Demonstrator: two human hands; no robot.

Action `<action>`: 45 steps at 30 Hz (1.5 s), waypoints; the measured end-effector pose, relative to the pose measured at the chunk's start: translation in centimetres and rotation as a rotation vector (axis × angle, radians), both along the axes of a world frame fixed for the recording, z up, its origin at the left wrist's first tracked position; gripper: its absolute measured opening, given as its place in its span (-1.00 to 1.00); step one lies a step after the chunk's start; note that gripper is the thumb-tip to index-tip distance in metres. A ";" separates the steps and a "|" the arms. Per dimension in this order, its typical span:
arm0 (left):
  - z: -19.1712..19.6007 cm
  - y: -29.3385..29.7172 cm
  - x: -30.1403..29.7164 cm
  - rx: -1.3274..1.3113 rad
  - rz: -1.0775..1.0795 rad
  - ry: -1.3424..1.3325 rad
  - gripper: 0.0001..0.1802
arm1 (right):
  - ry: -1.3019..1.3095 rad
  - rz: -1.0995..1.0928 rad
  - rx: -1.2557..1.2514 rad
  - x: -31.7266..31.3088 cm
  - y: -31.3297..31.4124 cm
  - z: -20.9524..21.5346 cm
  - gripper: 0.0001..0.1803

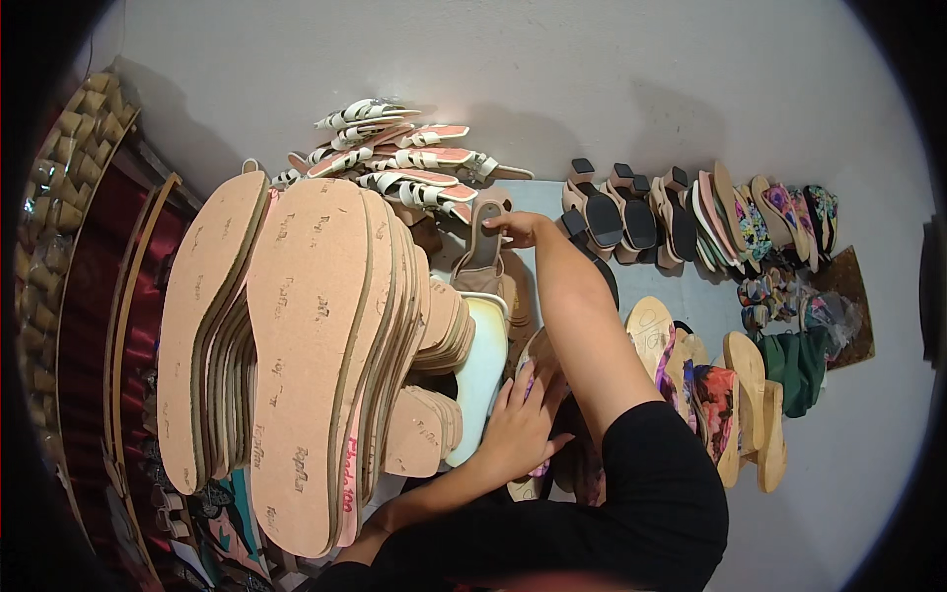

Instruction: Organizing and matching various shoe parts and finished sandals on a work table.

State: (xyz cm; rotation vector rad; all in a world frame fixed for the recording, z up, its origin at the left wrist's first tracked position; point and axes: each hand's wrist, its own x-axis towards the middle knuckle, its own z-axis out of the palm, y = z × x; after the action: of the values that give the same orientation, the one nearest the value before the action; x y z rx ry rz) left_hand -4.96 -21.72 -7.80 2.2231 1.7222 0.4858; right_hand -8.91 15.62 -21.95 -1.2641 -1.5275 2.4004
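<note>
My right hand (521, 229) reaches across to a brown open sandal (481, 247) behind the stacks of soles, its fingertips closed on the sandal's edge. Nearer to me, my left hand (523, 419) lies with its fingers spread over sandals with purple patterned straps (534, 462); the hand partly hides them. Beside it a pale, glossy sole-shaped piece (481, 380) leans against the stacks. Tall piles of tan shoe soles (306, 345) rise left of my hands, with a second pile (212, 326) further left.
White strappy sandals (395, 158) are heaped by the wall. Heeled shoes with black soles (631, 222) and colourful slippers (779, 212) line the back. Floral sandals (715, 400), a green bag (792, 370) and a brown board (850, 306) are at right. Shelves with wrapped heels (74, 187) stand left.
</note>
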 end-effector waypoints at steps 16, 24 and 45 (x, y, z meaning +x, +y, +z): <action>0.1 -0.1 0.0 0.035 -0.008 -0.077 -0.19 | -0.590 0.297 0.235 -1.1 -2.0 -0.6 -0.44; -0.2 -0.3 -0.1 0.071 -0.007 -0.025 -0.24 | -0.419 0.228 0.409 1.8 -2.2 2.5 -0.62; -0.5 -0.6 -0.6 0.078 -0.003 -0.010 -0.25 | -0.183 -0.354 1.629 -0.8 2.0 9.5 -0.72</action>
State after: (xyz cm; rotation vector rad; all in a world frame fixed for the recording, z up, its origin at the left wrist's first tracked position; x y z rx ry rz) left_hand -5.53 -22.30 -8.26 2.2720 1.7231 0.5718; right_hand -9.75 17.67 -12.50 -1.0211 -2.0962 0.3210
